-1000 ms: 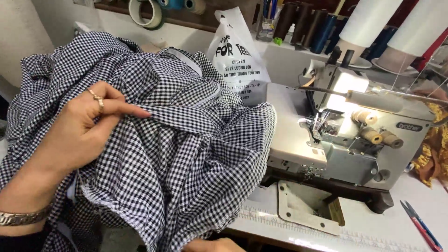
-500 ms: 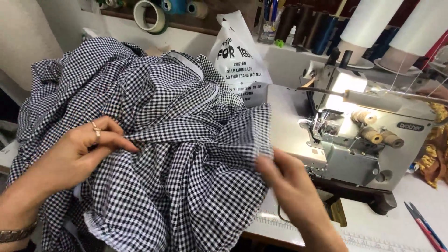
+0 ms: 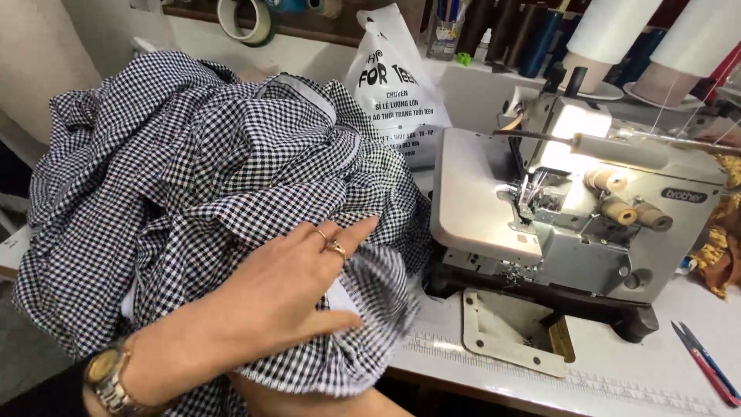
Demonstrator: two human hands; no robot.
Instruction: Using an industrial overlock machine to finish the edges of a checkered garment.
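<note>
Two hands logged, one only partly seen. Left hand [image 3: 285,297]: released, fingers stretched out flat and thumb spread wide, palm pressing down on the cloth [image 3: 193,177]. A fold of the cloth lies in the fork between thumb and fingers, but I see no closed pinch on it. Rings [image 3: 334,247] sit on two fingers and a watch [image 3: 104,376] on the wrist.

Right hand [image 3: 309,400]: only a strip of skin shows under the hem, just below the left hand. I cannot tell whether it is clenched or slack.

Cloth: a black-and-white checked garment, heaped high. Its bulk rises above and to the left of the left hand, and its lower edge hangs off the table [image 3: 617,378] towards me. A small white patch shows between thumb and palm. It may be a lining, but I cannot be sure.

Right of the fingertips, near but apart, is the machine [image 3: 540,224], lamp lit. No cloth lies at its needle. Scissors [image 3: 706,363] lie far to the right. Beyond the heap stand a white bag [image 3: 394,85] and thread cones [image 3: 695,46].

Judgement: the step in hand is sorting the heap, holding it down while feeling for an edge. A next move would call for closing thumb and fingers on one single layer, with the other hand freeing the bulk, so nothing bunches up beside the machine.
</note>
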